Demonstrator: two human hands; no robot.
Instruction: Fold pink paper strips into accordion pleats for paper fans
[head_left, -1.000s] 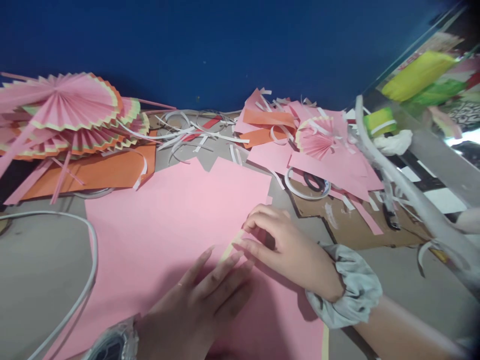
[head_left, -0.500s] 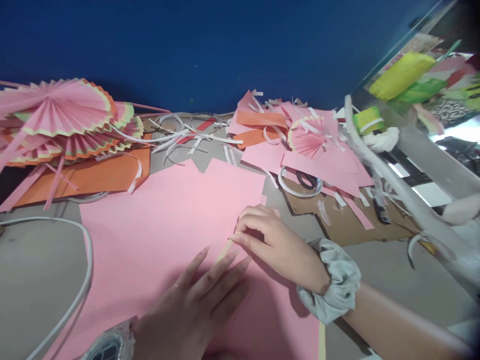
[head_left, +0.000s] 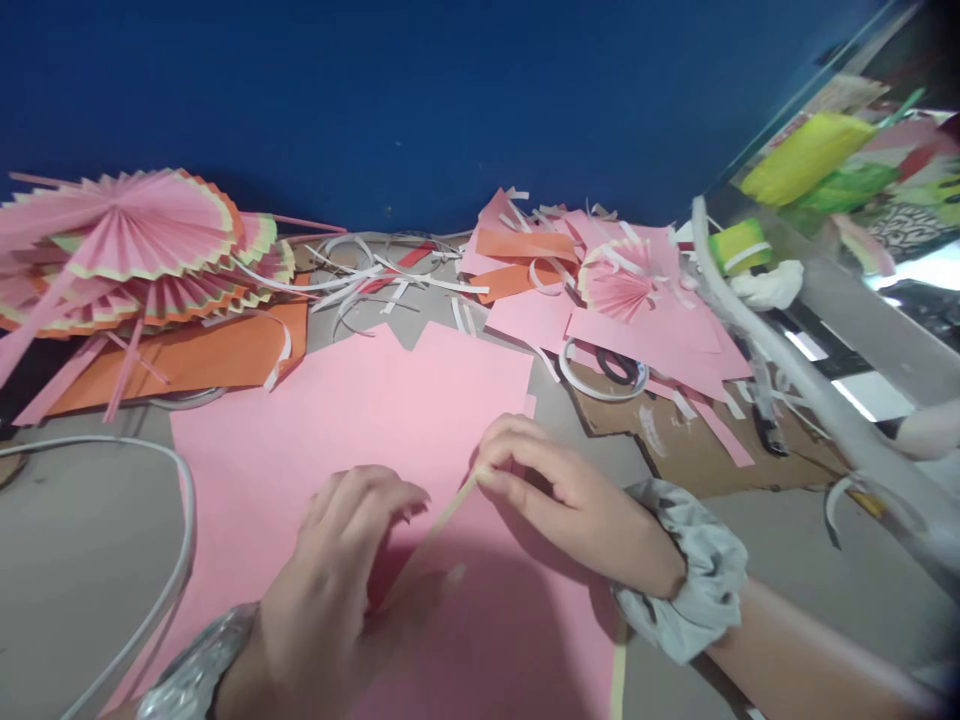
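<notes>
Paper (head_left: 300, 470) lay spread on the counter (head_left: 82, 570), a pale strip (head_left: 453, 505) across it pinched at its far end in my right grip (head_left: 581, 512), while my left grip (head_left: 326, 560) gaped, blurred, beside it.

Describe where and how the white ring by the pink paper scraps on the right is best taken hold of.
I'd pinch the white ring at its near left rim, coming from the near side. That curve lies exposed, while the pink paper scraps crowd its far side. Its thin band suits thumb inside, finger outside, clear of the black loop further right within it.
</notes>
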